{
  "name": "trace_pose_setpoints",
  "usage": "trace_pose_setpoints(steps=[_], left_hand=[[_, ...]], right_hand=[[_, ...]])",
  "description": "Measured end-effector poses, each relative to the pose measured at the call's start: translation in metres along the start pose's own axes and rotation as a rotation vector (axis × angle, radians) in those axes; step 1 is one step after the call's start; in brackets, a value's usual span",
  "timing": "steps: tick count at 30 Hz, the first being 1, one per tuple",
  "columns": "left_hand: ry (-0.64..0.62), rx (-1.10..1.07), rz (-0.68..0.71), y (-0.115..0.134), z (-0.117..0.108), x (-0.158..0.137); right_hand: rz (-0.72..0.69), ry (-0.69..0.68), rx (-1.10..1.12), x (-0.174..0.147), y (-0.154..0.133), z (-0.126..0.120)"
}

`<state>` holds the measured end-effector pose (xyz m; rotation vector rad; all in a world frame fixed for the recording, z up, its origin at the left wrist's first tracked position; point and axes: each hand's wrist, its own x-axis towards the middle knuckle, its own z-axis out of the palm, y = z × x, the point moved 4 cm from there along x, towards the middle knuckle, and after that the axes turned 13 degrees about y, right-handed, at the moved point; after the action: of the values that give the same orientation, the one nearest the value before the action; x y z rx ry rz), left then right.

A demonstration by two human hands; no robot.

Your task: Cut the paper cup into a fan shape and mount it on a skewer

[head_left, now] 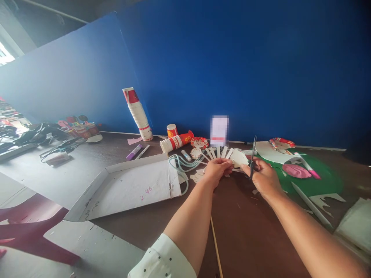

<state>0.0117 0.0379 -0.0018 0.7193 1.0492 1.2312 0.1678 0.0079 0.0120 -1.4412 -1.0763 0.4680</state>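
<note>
My left hand (218, 171) is closed on a white paper cup (239, 158) whose wall is cut into strips that fan outward. In my right hand (265, 177) is a pair of dark scissors (254, 154), blades pointing up, just right of the cup. The right fingertips also reach the cup's edge. Whether the scissor blades touch the paper I cannot tell. White paper scraps (197, 177) lie on the table below my left hand. Behind it sits a red-and-white cut cup (199, 143) with curled strips.
A shallow white box lid (124, 189) lies left, with a purple glue stick (134, 151) behind it. Tall stacked paper cups (138, 116) lean near the blue partition (232, 69). Green card (324, 173) lies right, and a thin wooden stick (216, 247) lies in front.
</note>
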Motion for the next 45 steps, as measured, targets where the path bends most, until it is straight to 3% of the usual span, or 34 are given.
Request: trace_pose_setpoints(steps=[6,11,13,18,21,34,38,45], left_hand=[[0.107,-0.040,0.022,0.002,-0.004,0.004],[0.215,-0.115,0.041,0.006,-0.010,0.009],[0.237,-0.122,0.050,0.007,-0.011,0.012],[0.279,-0.133,0.070,0.008,-0.014,0.018],[0.303,-0.137,0.097,0.009,-0.016,0.020],[0.340,-0.113,0.217,0.017,-0.019,0.018],[0.270,-0.110,0.211,0.014,-0.017,0.019],[0.159,-0.088,0.126,0.011,-0.010,0.012]], right_hand=[[0.042,0.002,0.025,-0.002,-0.003,-0.001],[-0.032,0.043,0.023,-0.013,-0.025,-0.004],[-0.051,-0.038,0.019,-0.018,-0.031,-0.001],[-0.056,-0.464,-0.137,-0.029,-0.025,0.015],[-0.067,-0.550,-0.232,-0.029,-0.019,0.017],[-0.031,-0.613,-0.214,-0.028,-0.018,0.019],[-0.053,-0.611,-0.179,-0.028,-0.019,0.019],[0.047,-0.538,-0.151,-0.026,-0.024,0.015]])
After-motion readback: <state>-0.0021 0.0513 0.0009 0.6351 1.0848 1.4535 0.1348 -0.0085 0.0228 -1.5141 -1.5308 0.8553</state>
